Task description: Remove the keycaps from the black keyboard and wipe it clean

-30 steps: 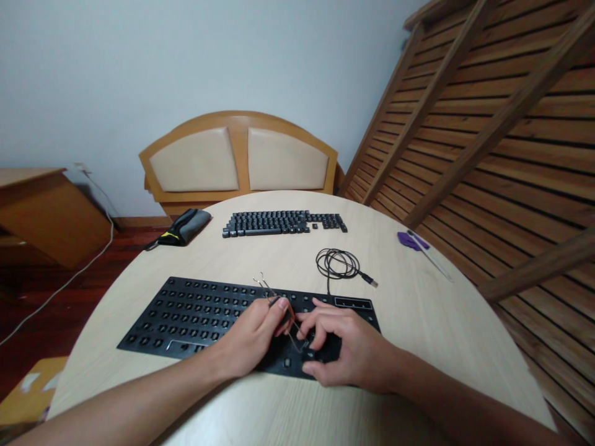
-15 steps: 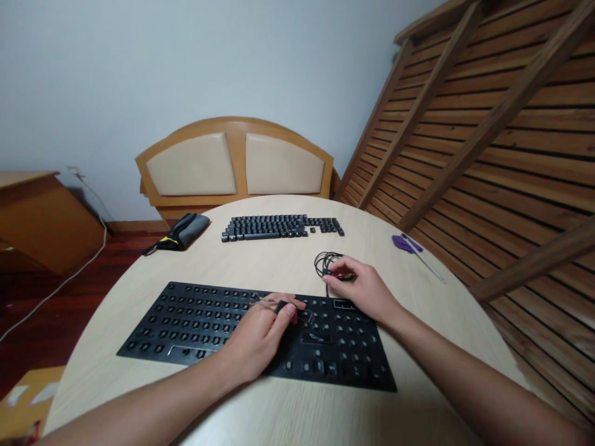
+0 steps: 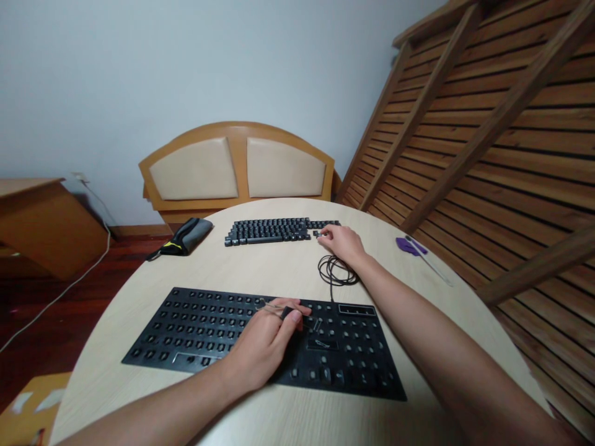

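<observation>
1. On the left side of the table [image 3: 269,272] lies a grey and black bundle [image 3: 189,236] with a yellow patch on it.
2. The keyboard base [image 3: 204,322] lies flat, close to the person. Lots of its little posts have no key on top.
3. Past it, the loose keys [image 3: 267,231] sit on the table in neat rows, set out much like a keyboard.
4. The left hand [image 3: 264,347] rests over the middle of the base. Its fingers are curled tight around a wire puller [image 3: 286,313], with the thin wires poking out.
5. The black cable [image 3: 335,271] lies in loops behind the base, just beside the right arm.
6. The right hand [image 3: 343,243] is at the right part of the rows. Its thumb and fingertips are bunched by a small key [image 3: 316,233]. The spot is tiny and dim, so I can't tell if they pinch a key.
7. I think the step in hand is putting a key in its place with the others. The next move calls for a soft touch, so the rows don't get bumped.
8. Far right, a white stick [image 3: 430,263] lies partly on a purple cloth [image 3: 405,246].
</observation>
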A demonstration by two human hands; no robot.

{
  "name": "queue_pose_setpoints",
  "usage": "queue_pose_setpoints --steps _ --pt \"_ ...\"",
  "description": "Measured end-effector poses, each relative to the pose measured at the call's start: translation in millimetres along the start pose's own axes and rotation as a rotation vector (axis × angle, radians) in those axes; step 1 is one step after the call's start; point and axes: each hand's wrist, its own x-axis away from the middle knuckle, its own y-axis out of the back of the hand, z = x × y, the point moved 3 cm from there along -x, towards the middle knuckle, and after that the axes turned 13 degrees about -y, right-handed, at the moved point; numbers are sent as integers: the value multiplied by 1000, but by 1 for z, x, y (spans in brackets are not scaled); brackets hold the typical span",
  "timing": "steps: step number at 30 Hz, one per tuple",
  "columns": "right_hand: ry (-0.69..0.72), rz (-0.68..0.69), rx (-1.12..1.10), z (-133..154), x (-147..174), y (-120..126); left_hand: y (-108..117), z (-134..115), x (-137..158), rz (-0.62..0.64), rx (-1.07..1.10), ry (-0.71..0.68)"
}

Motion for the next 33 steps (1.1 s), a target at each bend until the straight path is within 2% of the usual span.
queue_pose_setpoints --steps 9,33 --pt "-20 0 60 -4 -11 -17 -1 3 1 1 1 -1" --pt "4 8 28 -1 -10 -25 -2 3 3 22 -26 21"
